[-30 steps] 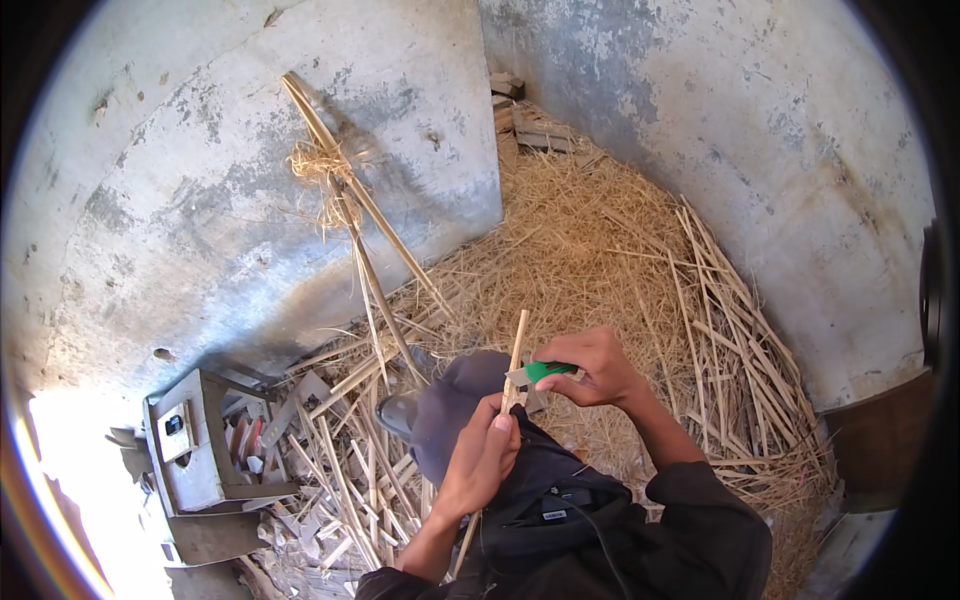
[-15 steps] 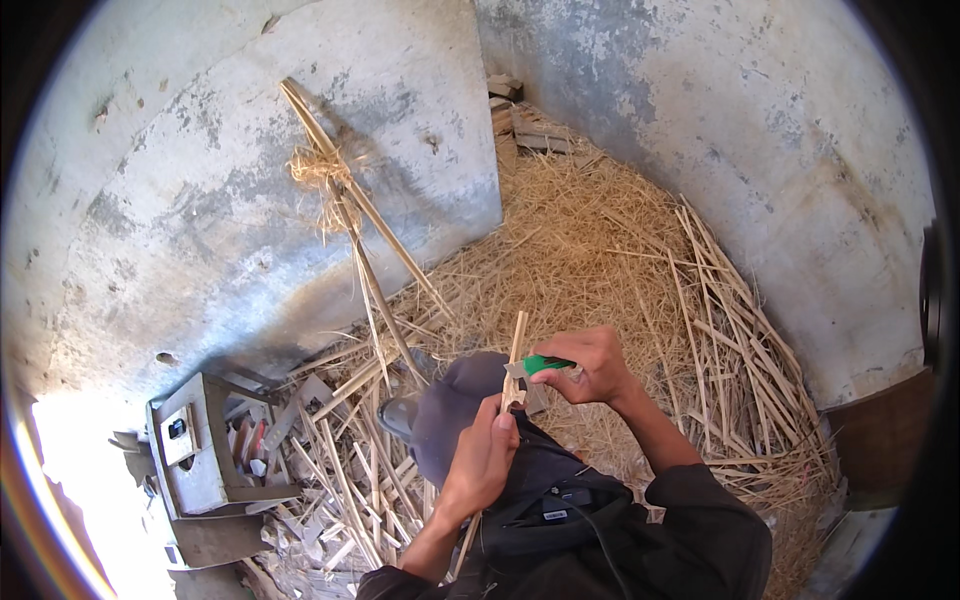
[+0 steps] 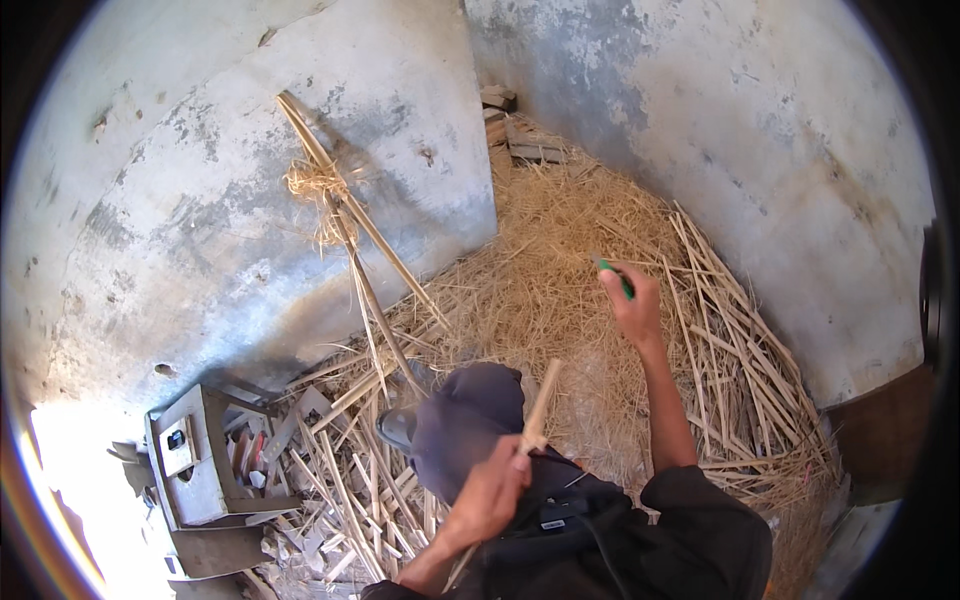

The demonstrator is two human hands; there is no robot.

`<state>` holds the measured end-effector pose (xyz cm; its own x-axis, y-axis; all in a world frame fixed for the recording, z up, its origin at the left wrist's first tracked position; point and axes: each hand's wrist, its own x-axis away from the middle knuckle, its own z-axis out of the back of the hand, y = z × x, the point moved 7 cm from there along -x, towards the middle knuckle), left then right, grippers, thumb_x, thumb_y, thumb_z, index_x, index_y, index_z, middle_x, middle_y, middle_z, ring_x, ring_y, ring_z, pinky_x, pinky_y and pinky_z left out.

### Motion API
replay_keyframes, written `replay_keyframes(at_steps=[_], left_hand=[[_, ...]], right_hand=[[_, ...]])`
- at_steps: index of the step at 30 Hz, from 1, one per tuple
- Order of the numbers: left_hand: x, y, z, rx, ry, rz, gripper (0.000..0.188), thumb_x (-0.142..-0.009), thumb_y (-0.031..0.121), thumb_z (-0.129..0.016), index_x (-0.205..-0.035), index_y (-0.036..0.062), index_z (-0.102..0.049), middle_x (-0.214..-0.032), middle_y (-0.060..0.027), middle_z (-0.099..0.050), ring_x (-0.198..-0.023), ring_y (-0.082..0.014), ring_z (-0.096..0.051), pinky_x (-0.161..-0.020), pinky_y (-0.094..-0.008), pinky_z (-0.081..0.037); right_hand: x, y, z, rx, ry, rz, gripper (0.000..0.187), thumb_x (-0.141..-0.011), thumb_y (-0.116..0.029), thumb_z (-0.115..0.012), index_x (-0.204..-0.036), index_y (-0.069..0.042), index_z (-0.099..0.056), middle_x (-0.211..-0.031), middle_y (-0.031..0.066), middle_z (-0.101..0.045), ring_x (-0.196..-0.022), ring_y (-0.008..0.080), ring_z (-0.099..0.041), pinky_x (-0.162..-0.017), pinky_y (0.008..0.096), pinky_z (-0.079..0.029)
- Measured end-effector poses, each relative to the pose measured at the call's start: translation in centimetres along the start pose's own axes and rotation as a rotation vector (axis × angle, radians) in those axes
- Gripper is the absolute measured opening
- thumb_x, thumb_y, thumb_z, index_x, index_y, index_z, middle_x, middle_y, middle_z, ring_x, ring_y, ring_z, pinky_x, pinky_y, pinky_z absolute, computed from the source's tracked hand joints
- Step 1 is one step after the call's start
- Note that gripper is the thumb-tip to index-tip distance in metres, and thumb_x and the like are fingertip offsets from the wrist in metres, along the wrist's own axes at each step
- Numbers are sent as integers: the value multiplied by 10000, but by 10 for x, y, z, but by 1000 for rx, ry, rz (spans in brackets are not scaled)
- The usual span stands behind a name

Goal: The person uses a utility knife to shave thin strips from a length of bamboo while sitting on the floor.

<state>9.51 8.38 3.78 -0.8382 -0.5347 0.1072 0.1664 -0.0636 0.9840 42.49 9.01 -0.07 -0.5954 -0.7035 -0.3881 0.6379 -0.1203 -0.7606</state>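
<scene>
My left hand (image 3: 492, 487) is closed round a pale split-wood stick (image 3: 543, 398), probably bamboo, in front of my body. The stick's upper end points up and slightly right, and a ragged, peeled patch shows just above my fingers. Out to the right and farther forward, my right hand (image 3: 634, 300) grips a green-handled cutter knife (image 3: 617, 280). Its blade end points up and left, apart from the stick. My dark-clothed knee (image 3: 475, 410) is bent just beyond the left hand.
Shavings (image 3: 560, 225) cover the floor ahead. Split sticks (image 3: 735, 345) lie along the right wall; more scraps (image 3: 345, 480) lie at the left. Long poles (image 3: 370, 290) with a tangle of fibres lean on the left wall. A grey wooden stool-like box (image 3: 205, 455) stands at left.
My right hand has moved the cutter knife off the stick, forward and to the right. My left hand with the stick has shifted slightly down and right.
</scene>
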Motion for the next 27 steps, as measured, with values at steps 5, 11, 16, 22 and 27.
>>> replay_keyframes(at_steps=[5, 11, 16, 22, 27], left_hand=[[-6, -17, 3, 485, 11, 115, 271, -1110, 201, -410, -1258, -16, -475, -755, 23, -440, -553, -24, -353, -488, -199, -307], [-17, -11, 8, 551, -24, 84, 274, -1094, 209, -459, -1272, 2, -429, -769, 27, -451, -544, -15, -349, -471, -191, -293], [-23, -8, 15, 616, 55, 50, 267, -1084, 233, -493, -1244, 21, -463, -700, 69, -411, -509, -8, -320, -454, -197, -268], [-23, -8, 14, 588, 59, 36, 257, -1097, 224, -462, -1259, 25, -446, -684, 72, -390, -492, -8, -301, -446, -201, -262], [-21, -11, 14, 416, 125, 36, 247, -1107, 208, -430, -1270, 22, -432, -685, 78, -386, -508, -1, -308, -459, -191, -263]], right_hand=[[19, -23, -3, -211, -92, 4, 381, -996, -405, -615, -1008, -32, -695, -703, 13, -590, -633, 98, -516, -580, 290, -393], [43, -80, -20, -359, -230, 200, 297, -919, -276, -636, -1115, -53, -628, -784, 54, -608, -640, 134, -548, -588, 300, -424], [57, -123, -24, -316, -390, 369, 303, -808, -260, -676, -1006, -31, -655, -767, 97, -652, -589, 227, -634, -557, 325, -500], [66, -134, -32, -227, -408, 495, 315, -817, -279, -684, -999, -22, -680, -767, 93, -679, -601, 249, -663, -556, 336, -525], [68, -133, -34, -236, -382, 526, 283, -829, -258, -708, -1018, -48, -714, -808, 86, -712, -637, 244, -691, -567, 330, -540]])
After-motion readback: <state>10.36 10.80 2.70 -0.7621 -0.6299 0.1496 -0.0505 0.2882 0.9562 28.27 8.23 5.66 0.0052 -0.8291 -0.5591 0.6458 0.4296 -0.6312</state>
